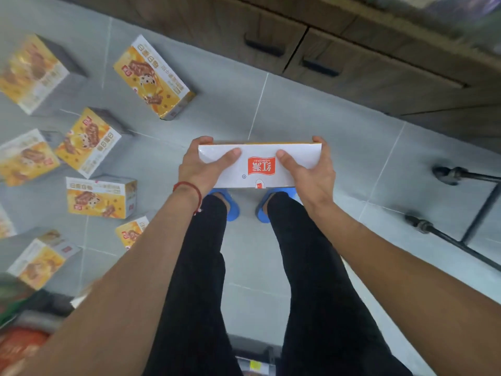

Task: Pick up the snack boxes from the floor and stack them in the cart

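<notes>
A white snack box [260, 165] with a red logo is held off the floor [325, 131], straight ahead of the person and above their blue slippers [230, 207]. Its long axis runs side to side, level. The left hand [200, 169] grips one end and the right hand [309, 169] the other, thumbs on the near face, fingers curled behind, so neither hand is nearer. Several other boxes [153, 77] (yellow, lying scattered) rest on the floor to the left. A wooden cabinet [352, 58] stands ahead. A black wheeled frame [474, 202] on the right may belong to the cart; I cannot tell.
</notes>
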